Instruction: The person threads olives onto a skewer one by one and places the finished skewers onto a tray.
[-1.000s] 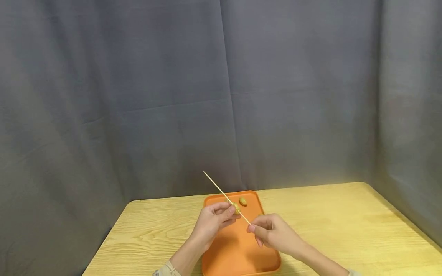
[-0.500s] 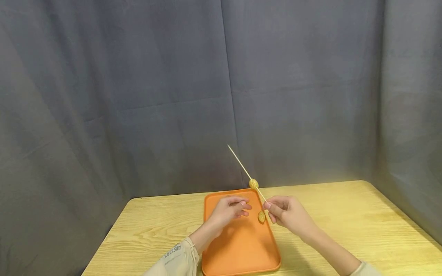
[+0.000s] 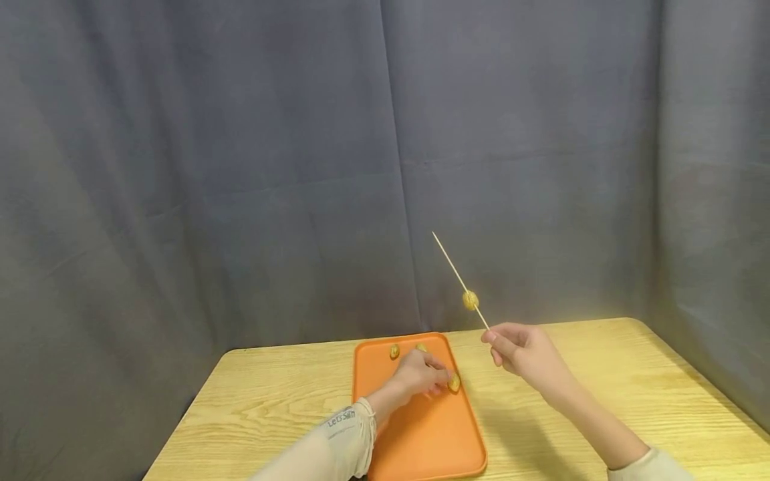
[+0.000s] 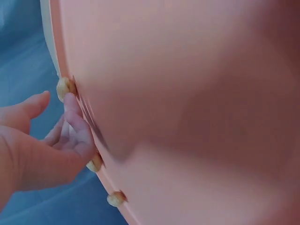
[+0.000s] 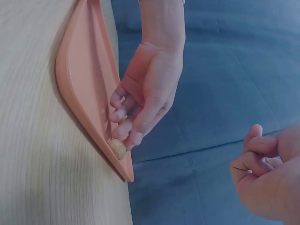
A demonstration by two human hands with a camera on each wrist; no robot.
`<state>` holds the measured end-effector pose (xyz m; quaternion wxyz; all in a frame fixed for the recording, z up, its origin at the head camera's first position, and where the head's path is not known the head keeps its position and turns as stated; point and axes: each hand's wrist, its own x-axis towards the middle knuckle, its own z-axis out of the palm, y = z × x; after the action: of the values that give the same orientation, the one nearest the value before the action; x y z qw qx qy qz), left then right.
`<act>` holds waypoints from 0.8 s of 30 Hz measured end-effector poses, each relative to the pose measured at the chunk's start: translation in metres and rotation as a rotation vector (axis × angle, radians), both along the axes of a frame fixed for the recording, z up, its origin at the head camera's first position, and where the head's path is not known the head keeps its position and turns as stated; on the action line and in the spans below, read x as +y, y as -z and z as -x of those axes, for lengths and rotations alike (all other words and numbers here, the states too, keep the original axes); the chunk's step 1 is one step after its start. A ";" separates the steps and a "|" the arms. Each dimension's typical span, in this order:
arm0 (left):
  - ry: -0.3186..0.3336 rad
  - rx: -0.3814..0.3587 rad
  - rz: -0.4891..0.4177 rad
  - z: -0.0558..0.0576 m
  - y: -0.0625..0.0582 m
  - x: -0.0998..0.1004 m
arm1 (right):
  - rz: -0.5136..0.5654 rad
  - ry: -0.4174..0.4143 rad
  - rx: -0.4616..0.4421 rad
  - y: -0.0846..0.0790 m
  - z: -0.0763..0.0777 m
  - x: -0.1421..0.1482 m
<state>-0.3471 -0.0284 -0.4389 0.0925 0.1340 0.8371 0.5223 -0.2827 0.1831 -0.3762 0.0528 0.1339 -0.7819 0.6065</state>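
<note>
Head view: wooden skewer [image 3: 452, 264] tilted in the air to the right of the orange tray [image 3: 427, 447], which lies on the desk [image 3: 601, 381].
Skewered ball: one yellow-brown ball [image 3: 471, 300] threaded partway along the shaft.
Right grip [image 3: 522, 352]: pinching the skewer near its lower end; bare shaft between fingertips and ball.
Left grip [image 3: 423, 374]: grasping nothing; thumb apart from the rim ball [image 3: 454, 383], fingertips at it; contact not confirmed.
Far balls: two [image 3: 394, 351] [image 3: 422, 347] near the tray's far rim.
Skewer handling: judged light, stiff lengthwise, liable to snap if bent; best held low, clear of the tip.
Ball handling: judged light, apt to roll; firmness cannot be told. Best taken across opposite sides, thumb against index finger, without crushing.
</note>
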 end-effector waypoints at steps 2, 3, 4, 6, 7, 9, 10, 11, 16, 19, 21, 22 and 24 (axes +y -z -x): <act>-0.009 0.032 0.047 -0.002 -0.001 0.003 | 0.016 0.000 -0.017 -0.001 0.000 0.000; -0.017 0.048 0.075 -0.004 -0.001 0.004 | 0.025 -0.004 -0.027 -0.002 0.000 0.000; -0.027 0.064 0.108 -0.005 -0.001 0.004 | 0.039 -0.004 -0.040 -0.003 0.000 -0.001; -0.040 0.100 0.179 -0.006 0.000 0.005 | 0.058 -0.017 -0.058 -0.007 -0.002 -0.003; -0.046 0.110 0.206 -0.007 0.001 0.005 | 0.073 -0.019 -0.073 -0.010 -0.005 -0.005; -0.055 0.124 0.242 -0.007 0.002 0.005 | 0.086 -0.027 -0.086 -0.015 -0.009 -0.007; -0.052 0.129 0.250 -0.007 0.003 0.006 | 0.091 -0.027 -0.091 -0.017 -0.010 -0.008; -0.050 0.133 0.248 -0.006 0.004 0.006 | 0.094 -0.027 -0.095 -0.018 -0.011 -0.008; -0.051 0.121 0.213 -0.004 0.006 0.008 | 0.094 -0.025 -0.085 -0.009 -0.004 -0.004; -0.051 0.109 0.183 -0.003 0.006 0.009 | 0.092 -0.023 -0.078 -0.003 -0.001 -0.001; -0.044 0.110 0.164 -0.003 0.008 0.008 | 0.096 -0.024 -0.084 -0.006 -0.004 -0.002; -0.037 0.112 0.154 -0.002 0.008 0.007 | 0.101 -0.025 -0.089 -0.009 -0.006 -0.002; -0.023 0.121 0.143 -0.002 0.009 0.003 | 0.107 -0.030 -0.096 -0.014 -0.010 -0.003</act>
<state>-0.3452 -0.0249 -0.4481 0.0449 0.1485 0.8777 0.4534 -0.2726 0.1799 -0.3624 0.0133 0.1131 -0.7479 0.6539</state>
